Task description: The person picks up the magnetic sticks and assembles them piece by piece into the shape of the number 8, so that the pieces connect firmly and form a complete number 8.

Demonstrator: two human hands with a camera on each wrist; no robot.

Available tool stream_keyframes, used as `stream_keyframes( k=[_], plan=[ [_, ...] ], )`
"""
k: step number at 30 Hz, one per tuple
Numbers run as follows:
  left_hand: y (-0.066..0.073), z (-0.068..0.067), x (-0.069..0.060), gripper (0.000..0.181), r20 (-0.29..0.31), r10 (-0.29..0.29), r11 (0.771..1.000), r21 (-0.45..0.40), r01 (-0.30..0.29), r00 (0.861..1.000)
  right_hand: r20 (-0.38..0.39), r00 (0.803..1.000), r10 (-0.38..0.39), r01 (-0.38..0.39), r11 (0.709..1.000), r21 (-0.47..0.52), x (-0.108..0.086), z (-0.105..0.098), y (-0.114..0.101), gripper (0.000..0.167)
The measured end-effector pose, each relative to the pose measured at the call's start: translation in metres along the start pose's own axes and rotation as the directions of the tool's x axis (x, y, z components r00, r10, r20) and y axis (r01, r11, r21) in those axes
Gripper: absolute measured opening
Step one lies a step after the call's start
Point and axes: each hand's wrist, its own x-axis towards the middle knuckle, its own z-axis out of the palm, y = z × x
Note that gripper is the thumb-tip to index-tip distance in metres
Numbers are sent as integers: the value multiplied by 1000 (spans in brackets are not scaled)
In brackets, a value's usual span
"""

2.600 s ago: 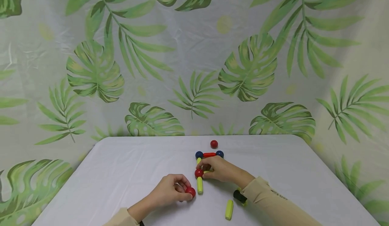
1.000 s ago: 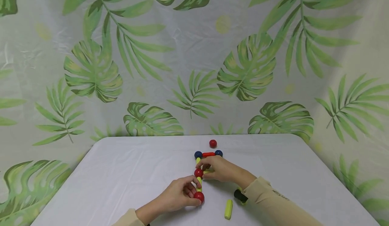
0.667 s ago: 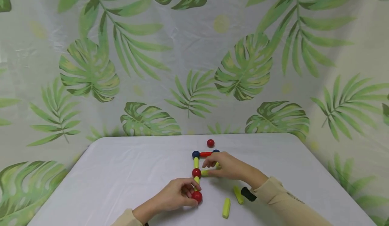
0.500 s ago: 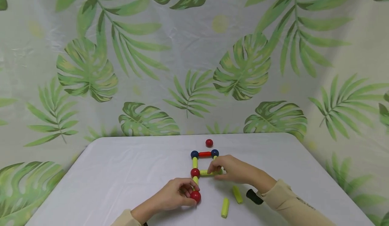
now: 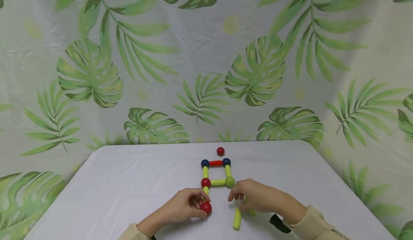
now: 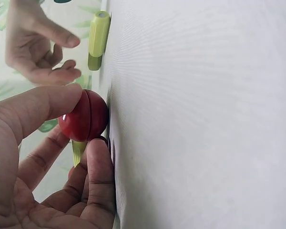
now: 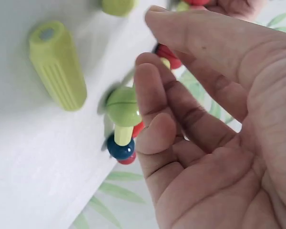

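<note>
My left hand [image 5: 184,207] pinches a red ball [image 5: 206,208] between thumb and fingers, at the near end of a yellow-green magnetic rod [image 5: 206,190]. That rod runs from a second red ball [image 5: 205,182], a corner of a square. Two blue balls [image 5: 205,163] joined by a red rod [image 5: 216,163] form its far side; a green ball [image 5: 230,181] is the near right corner. My right hand [image 5: 261,197] holds nothing, its fingers loosely bent beside a loose yellow-green rod [image 5: 237,220]. Another loose rod [image 5: 252,211] is partly hidden under it. In the right wrist view a loose rod [image 7: 59,67] lies apart from the fingers.
Beyond the square a single red ball [image 5: 220,151] lies on the white table [image 5: 145,172]. A leaf-patterned curtain [image 5: 206,64] hangs behind the table's far edge. A dark object [image 5: 279,223] sits at the right wrist.
The left hand brought its red ball rightward to the rod's near end. The right hand left the square, uncovering the green ball, and moved toward the loose rods. The view shifted slightly.
</note>
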Motion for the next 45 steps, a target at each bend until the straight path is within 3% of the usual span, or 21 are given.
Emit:
stream_keyframes(
  k=[6,14,34,45],
  plan=[
    [3,0,-2,29,-16,-11,1000,-10,11,1000,15,1000,22,-21,999,-48,-4,10,-3,24],
    [0,-2,-2,29,-15,-24,1000,-11,24,1000,32,998,55,-54,998,-24,-5,17,-1,21],
    [-1,-5,-6,28,-17,-14,1000,1,14,1000,10,998,-60,60,998,-31,-6,25,11,13],
    [-2,-5,-5,30,-15,-25,1000,-3,25,1000,-27,1000,4,-2,999,42,-1,28,7,10]
  ],
)
